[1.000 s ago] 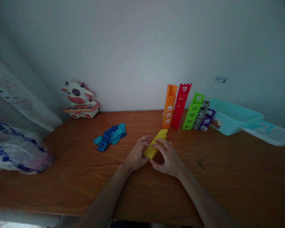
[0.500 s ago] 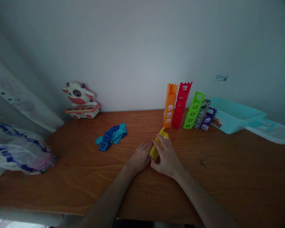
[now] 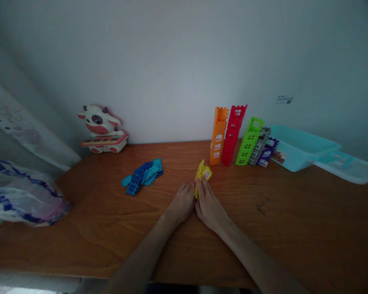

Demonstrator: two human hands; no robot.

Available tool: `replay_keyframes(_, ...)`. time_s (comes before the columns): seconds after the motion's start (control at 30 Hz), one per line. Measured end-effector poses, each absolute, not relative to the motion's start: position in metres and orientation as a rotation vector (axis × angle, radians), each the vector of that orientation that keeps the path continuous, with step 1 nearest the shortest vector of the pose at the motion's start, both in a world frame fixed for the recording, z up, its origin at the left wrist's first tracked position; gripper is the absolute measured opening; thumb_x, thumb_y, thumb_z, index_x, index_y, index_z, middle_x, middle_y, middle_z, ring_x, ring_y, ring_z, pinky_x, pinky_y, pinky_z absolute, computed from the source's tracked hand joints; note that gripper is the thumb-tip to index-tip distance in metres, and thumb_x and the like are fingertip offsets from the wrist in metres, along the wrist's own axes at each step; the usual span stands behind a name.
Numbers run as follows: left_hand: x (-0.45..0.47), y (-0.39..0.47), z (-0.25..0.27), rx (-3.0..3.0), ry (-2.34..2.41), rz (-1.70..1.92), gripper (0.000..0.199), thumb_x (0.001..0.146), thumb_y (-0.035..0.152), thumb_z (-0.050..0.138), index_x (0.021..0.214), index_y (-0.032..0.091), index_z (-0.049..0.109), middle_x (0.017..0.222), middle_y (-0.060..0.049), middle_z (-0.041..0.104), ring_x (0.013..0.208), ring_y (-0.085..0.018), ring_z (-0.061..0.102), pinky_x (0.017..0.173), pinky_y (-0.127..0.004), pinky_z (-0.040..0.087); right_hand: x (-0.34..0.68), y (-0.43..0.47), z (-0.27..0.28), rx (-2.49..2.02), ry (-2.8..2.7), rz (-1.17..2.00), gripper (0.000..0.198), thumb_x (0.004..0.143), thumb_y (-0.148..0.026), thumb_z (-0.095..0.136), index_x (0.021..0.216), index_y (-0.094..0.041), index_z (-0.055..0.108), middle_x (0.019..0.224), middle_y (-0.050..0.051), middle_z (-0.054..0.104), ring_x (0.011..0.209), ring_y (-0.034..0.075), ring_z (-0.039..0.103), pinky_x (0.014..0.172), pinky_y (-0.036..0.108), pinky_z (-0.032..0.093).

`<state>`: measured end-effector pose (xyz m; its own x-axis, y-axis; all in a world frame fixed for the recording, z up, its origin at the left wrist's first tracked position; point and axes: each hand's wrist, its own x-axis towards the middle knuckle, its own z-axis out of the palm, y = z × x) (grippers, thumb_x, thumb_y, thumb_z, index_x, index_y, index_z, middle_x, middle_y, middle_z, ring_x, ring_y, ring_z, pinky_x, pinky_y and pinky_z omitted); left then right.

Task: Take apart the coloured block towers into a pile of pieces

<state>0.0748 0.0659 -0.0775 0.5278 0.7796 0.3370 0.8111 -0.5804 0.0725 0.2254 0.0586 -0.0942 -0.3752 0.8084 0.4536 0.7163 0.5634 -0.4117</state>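
Note:
Several yellow notched building tiles (image 3: pixel 200 170), one with a white window, are joined at an angle between my two hands at the middle of the table. My left hand (image 3: pixel 182 203) is closed against their left side. From the right, my right hand (image 3: pixel 211 207) grips them, its fingers pressed on the window side. The lower part of the yellow piece is hidden by my fingers. To the left lies a loose pile of blue tiles (image 3: pixel 144 174), dark and light. Beyond my hands stand an orange tower (image 3: pixel 218 139) and a red tower (image 3: pixel 233 134) of the same tiles.
Right of the towers lean green tiles (image 3: pixel 250 141), grey tiles (image 3: pixel 259 146) and purple tiles (image 3: pixel 266 153). A turquoise bin (image 3: pixel 294 155) stands beside them with its lid (image 3: pixel 349 166). A cow toy keyboard (image 3: pixel 104 141) sits at the back left; a plastic bag (image 3: pixel 24 196) lies at the left edge.
The yellow piece has turned more upright and shifted slightly left. My right hand's fingers have come down and closed flatter along its side. My left hand stays nearly in place.

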Motion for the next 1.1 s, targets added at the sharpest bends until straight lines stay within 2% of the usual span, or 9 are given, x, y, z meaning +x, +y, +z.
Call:
replay_keyframes(0.1, 0.078, 0.067, -0.080, -2.638, -1.490, -0.614, 0.048, 0.087, 0.002, 0.041, 0.135, 0.008, 0.050, 0.131, -0.020, 0.063, 0.121, -0.027, 0.061, 0.107, -0.044, 0.047, 0.226, 0.064, -0.105, -1.217, -2.154, 0.226, 0.087, 0.085, -0.003, 0.039, 0.160, -0.016, -0.003, 0.163, 0.022, 0.026, 0.151, 0.031, 0.024, 0.117, 0.054, 0.036)
replay_keyframes(0.33, 0.078, 0.063, -0.075, -2.637, -1.590, -0.697, 0.045, 0.089, 0.005, 0.042, 0.132, 0.013, 0.053, 0.129, -0.017, 0.065, 0.119, -0.025, 0.062, 0.106, -0.045, 0.049, 0.237, 0.071, -0.091, -1.377, -2.116, 0.341, 0.065, 0.086, -0.006, 0.042, 0.150, -0.009, 0.034, 0.149, 0.025, 0.049, 0.137, 0.030, 0.051, 0.110, 0.046, 0.046)
replay_keyframes(0.5, 0.081, 0.061, -0.071, -2.633, -1.733, -0.825, 0.045, 0.089, 0.009, 0.042, 0.133, 0.014, 0.052, 0.130, -0.016, 0.064, 0.121, -0.025, 0.062, 0.107, -0.044, 0.048, 0.239, 0.072, -0.077, -1.465, -2.058, 0.444, 0.054, 0.091, -0.011, 0.042, 0.145, -0.010, 0.043, 0.128, 0.022, 0.067, 0.113, 0.030, 0.069, 0.097, 0.043, 0.054)
replay_keyframes(0.6, 0.080, 0.061, -0.070, -2.611, -1.882, -1.056, 0.052, 0.089, 0.012, 0.046, 0.141, 0.017, 0.045, 0.132, -0.015, 0.064, 0.121, -0.025, 0.062, 0.105, -0.043, 0.049, 0.240, 0.072, -0.074, -1.452, -1.947, 0.478, 0.052, 0.097, -0.019, 0.038, 0.148, -0.012, 0.040, 0.126, 0.020, 0.069, 0.109, 0.030, 0.071, 0.094, 0.044, 0.055)
replay_keyframes(0.73, 0.074, 0.062, -0.066, -2.626, -1.913, -1.382, 0.065, 0.086, 0.013, 0.049, 0.149, 0.021, 0.035, 0.142, -0.012, 0.058, 0.126, -0.024, 0.059, 0.107, -0.042, 0.047, 0.244, 0.073, -0.072, -1.262, -1.764, 0.484, 0.050, 0.100, -0.027, 0.035, 0.149, -0.021, 0.042, 0.146, 0.013, 0.057, 0.132, 0.026, 0.057, 0.108, 0.046, 0.047)
replay_keyframes(0.8, 0.073, 0.062, -0.064, -2.631, -1.952, -1.466, 0.061, 0.084, 0.015, 0.054, 0.143, 0.023, 0.043, 0.132, -0.010, 0.065, 0.116, -0.023, 0.064, 0.102, -0.040, 0.050, 0.247, 0.075, -0.071, -1.223, -1.717, 0.528, 0.046, 0.098, -0.028, 0.037, 0.141, -0.023, 0.053, 0.142, 0.010, 0.061, 0.131, 0.026, 0.057, 0.110, 0.049, 0.044)
replay_keyframes(0.93, 0.072, 0.062, -0.060, -2.584, -2.192, -1.705, 0.042, 0.082, 0.028, 0.065, 0.123, 0.024, 0.055, 0.099, -0.005, 0.072, 0.082, -0.020, 0.069, 0.075, -0.032, 0.056, 0.251, 0.080, -0.072, -1.302, -1.614, 0.637, 0.040, 0.094, -0.040, 0.046, 0.121, -0.019, 0.066, 0.125, 0.014, 0.071, 0.117, 0.030, 0.065, 0.104, 0.051, 0.048)
replay_keyframes(1.03, 0.070, 0.067, -0.062, -2.489, -2.311, -1.962, 0.027, 0.086, 0.041, 0.063, 0.103, 0.021, 0.056, 0.093, -0.005, 0.069, 0.078, -0.018, 0.068, 0.067, -0.028, 0.052, 0.255, 0.084, -0.075, -1.354, -1.482, 0.780, 0.040, 0.090, -0.050, 0.053, 0.111, -0.018, 0.067, 0.114, 0.015, 0.073, 0.106, 0.030, 0.069, 0.098, 0.050, 0.051)
replay_keyframes(1.1, 0.067, 0.072, -0.066, -2.389, -2.379, -2.057, 0.025, 0.087, 0.044, 0.062, 0.090, 0.020, 0.054, 0.085, -0.004, 0.067, 0.075, -0.017, 0.065, 0.065, -0.026, 0.049, 0.257, 0.087, -0.079, -1.351, -1.387, 0.865, 0.039, 0.085, -0.051, 0.058, 0.105, -0.018, 0.065, 0.108, 0.014, 0.074, 0.101, 0.030, 0.070, 0.093, 0.048, 0.053)
